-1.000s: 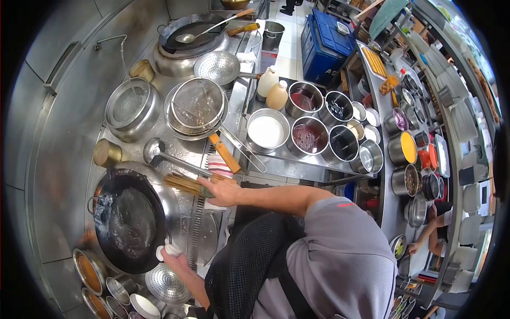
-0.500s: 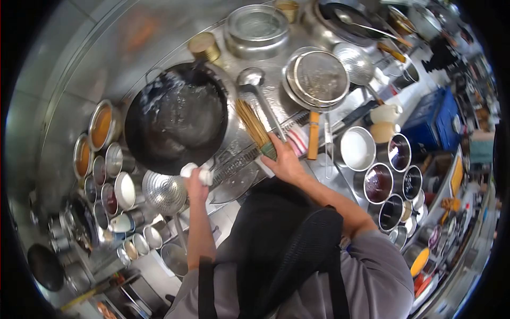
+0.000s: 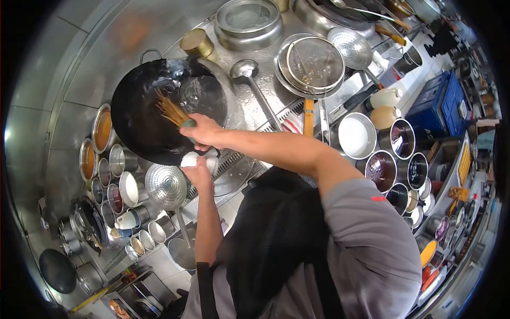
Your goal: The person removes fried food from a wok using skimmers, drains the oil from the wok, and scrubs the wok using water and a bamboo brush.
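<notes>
A large black wok (image 3: 135,119) sits tilted on the stove, with water (image 3: 202,95) pooled in its far right part. My left hand (image 3: 200,175) is closed round a folded white cloth (image 3: 190,159) at the wok's near rim. The rim or handle under the cloth is hidden. In my right hand (image 3: 206,131) is a bamboo wok brush (image 3: 172,110), gripped by its green-wrapped end. Its bristles point into the wok, over the dark inner surface; contact is hard to judge. To the right of the wok lies a steel ladle (image 3: 257,93) on the steel counter.
Sieves stacked on a pot (image 3: 313,64) stand right of the ladle. A perforated skimmer (image 3: 166,186) rests beside my left forearm. Seasoning pots (image 3: 130,189) crowd the left, and more pots (image 3: 357,136) the right. A tin can (image 3: 196,43) and water pot (image 3: 248,24) stand behind.
My right hand has lifted the bamboo brush from beside the ladle and carried it left, over the wok. The wok is more tilted now, with my left hand still on the cloth.
</notes>
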`<state>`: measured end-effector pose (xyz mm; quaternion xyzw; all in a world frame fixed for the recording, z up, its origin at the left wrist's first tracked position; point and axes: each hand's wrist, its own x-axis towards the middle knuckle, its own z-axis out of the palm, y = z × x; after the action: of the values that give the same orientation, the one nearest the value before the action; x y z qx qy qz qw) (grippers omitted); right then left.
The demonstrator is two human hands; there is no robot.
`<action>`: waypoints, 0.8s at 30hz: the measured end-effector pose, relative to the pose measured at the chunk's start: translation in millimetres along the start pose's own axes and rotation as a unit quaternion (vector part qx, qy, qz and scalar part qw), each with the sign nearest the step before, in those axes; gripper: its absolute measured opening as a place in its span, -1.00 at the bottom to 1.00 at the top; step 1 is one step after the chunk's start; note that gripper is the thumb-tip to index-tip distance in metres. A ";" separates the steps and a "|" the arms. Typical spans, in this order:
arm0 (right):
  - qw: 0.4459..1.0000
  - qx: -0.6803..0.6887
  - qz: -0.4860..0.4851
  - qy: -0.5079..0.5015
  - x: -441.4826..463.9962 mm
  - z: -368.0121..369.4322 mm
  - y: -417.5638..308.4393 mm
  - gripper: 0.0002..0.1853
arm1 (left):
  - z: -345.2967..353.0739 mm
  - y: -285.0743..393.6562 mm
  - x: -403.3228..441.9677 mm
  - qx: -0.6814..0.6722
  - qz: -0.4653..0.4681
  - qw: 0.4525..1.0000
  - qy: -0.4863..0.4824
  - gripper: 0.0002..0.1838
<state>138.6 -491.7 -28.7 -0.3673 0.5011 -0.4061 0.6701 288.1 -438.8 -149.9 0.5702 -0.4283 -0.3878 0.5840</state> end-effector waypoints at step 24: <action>0.987 0.089 -0.018 -0.133 7.1 -74.4 -38.9 -0.19 | 8.1 44.8 -5.6 0.349 0.173 0.921 -0.007 -0.30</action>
<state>60.8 -520.1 -13.4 -0.3653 0.3629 -0.4089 0.7534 277.1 -434.0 -105.7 0.6521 -0.6326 -0.1107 0.4030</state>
